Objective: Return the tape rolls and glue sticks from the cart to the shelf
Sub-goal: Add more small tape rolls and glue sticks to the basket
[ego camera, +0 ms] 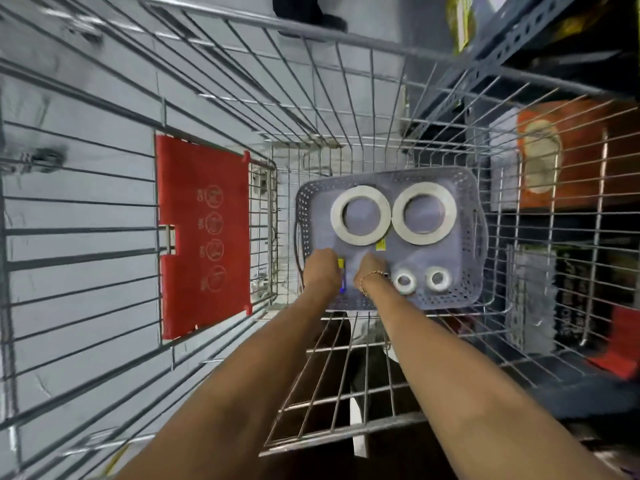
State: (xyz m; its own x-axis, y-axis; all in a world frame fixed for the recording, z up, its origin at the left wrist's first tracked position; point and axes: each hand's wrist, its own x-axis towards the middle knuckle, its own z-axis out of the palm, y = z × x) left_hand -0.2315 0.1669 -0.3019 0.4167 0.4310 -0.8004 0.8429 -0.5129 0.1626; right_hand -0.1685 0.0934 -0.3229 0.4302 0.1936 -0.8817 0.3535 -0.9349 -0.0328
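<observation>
A grey perforated basket sits at the bottom of the wire cart. Two large white tape rolls lie flat at its far side. Two small white tape rolls lie at its near right. My left hand is closed on a yellow and blue glue stick at the basket's near left. My right hand, with a bracelet at the wrist, is curled over another yellow glue stick whose tip shows beyond the fingers.
A red child-seat flap hangs on the cart's left wall. A dark metal shelf rack with orange and dark packaged goods stands to the right, beyond the cart's wire side. Someone's dark shoe shows on the floor beyond the cart.
</observation>
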